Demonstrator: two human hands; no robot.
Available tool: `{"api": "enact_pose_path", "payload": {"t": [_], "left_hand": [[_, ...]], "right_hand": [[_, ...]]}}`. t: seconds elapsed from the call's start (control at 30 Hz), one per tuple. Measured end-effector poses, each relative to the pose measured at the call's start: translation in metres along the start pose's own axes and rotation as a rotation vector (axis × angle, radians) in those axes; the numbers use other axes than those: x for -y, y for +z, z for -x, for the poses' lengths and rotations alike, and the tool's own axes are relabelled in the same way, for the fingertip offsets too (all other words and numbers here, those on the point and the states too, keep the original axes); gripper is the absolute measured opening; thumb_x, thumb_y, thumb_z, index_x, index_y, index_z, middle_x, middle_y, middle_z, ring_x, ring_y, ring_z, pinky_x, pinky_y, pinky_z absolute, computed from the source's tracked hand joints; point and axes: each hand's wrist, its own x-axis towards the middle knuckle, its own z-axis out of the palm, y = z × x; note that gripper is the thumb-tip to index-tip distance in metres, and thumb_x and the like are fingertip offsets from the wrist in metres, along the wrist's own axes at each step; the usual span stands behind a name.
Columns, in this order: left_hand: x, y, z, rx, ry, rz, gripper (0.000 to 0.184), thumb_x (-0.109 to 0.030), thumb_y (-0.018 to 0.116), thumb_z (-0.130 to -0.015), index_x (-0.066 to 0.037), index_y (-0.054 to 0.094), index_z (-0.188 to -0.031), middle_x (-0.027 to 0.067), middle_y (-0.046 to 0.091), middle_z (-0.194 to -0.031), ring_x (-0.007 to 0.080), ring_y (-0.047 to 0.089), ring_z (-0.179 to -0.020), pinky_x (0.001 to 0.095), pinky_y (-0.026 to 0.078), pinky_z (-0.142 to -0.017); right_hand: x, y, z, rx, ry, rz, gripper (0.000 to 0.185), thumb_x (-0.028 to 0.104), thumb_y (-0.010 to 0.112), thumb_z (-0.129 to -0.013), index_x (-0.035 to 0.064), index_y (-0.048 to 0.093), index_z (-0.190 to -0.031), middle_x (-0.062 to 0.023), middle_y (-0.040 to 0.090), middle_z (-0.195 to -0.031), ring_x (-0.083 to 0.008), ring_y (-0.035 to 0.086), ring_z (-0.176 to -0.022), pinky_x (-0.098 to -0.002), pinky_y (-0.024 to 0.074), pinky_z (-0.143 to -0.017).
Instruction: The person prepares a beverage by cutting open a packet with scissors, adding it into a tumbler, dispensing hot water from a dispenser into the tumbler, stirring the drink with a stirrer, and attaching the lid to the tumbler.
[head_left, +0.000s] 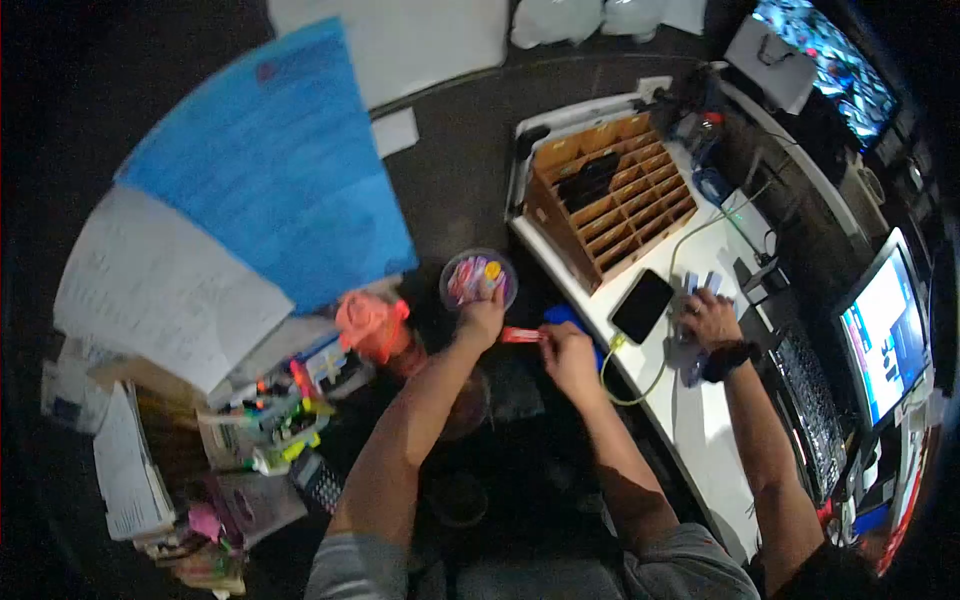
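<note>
My left hand [482, 320] reaches over the near rim of a clear round tub [445, 287]. Inside the tub lie small colourful wrapped pieces [465, 278] and a round yellow one [492, 270]. The left fingers look drawn together; what they hold, if anything, is hidden. To its right, my right hand [570, 358] pinches one end of a narrow red packet [521, 335] with white marking. The packet points left toward my left wrist. A blue thing [567, 318] is partly visible behind my right hand.
Another person's hand [712, 320], with a black wristband, rests on the white desk [690, 440] near a phone [642, 305] and keyboard [805, 410]. A wooden compartment rack [610, 195] stands behind. At left are a pink-orange figure [372, 325], markers, a calculator [318, 482] and papers [165, 280].
</note>
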Motion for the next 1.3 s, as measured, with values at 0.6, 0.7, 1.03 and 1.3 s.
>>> {"api": "enact_pose_path", "payload": {"t": [0.6, 0.7, 1.03, 1.3], "left_hand": [[0.053, -0.243, 0.338, 0.139, -0.29, 0.741, 0.072, -0.013, 0.067, -0.079, -0.011, 0.031, -0.142, 0.0166, 0.031, -0.146, 0.0362, 0.026, -0.137, 0.0484, 0.029, -0.109], [0.029, -0.178, 0.382, 0.393, -0.308, 0.529, 0.091, -0.035, 0.074, -0.071, -0.016, 0.024, -0.145, 0.0222, 0.012, -0.151, 0.048, 0.014, -0.137, 0.0619, 0.023, -0.106], [0.005, -0.115, 0.392, 0.14, -0.346, 0.717, 0.108, -0.057, 0.077, -0.06, -0.01, 0.026, -0.143, 0.0261, 0.023, -0.145, 0.0459, 0.027, -0.132, 0.0569, 0.028, -0.103], [-0.003, -0.094, 0.389, 0.049, -0.265, 0.662, 0.097, -0.049, 0.08, -0.059, 0.003, 0.037, -0.129, 0.0245, 0.041, -0.129, 0.0412, 0.041, -0.121, 0.0493, 0.037, -0.097]], "right_hand": [[0.047, -0.038, 0.142, 0.24, 0.597, -1.705, 0.01, -0.005, 0.053, -0.071, 0.0037, 0.054, -0.076, -0.0123, 0.059, -0.085, -0.0309, 0.063, -0.092, -0.0445, 0.0525, -0.085], [0.052, -0.021, 0.152, 0.293, 0.761, -1.738, 0.016, -0.005, 0.046, -0.075, 0.0068, 0.051, -0.085, -0.0067, 0.05, -0.073, -0.0161, 0.049, -0.054, -0.0398, 0.0523, -0.055], [0.025, 0.024, 0.206, 0.728, -0.109, -0.366, 0.107, 0.029, 0.083, -0.065, 0.0083, 0.015, -0.145, -0.0214, 0.04, -0.132, -0.0346, 0.058, -0.099, -0.0436, 0.0488, -0.085], [0.023, 0.111, 0.24, 0.432, -0.271, -0.632, 0.097, 0.02, 0.081, -0.065, 0.0055, 0.026, -0.142, -0.0171, 0.045, -0.134, -0.0304, 0.047, -0.123, -0.0401, 0.0423, -0.1]]}}
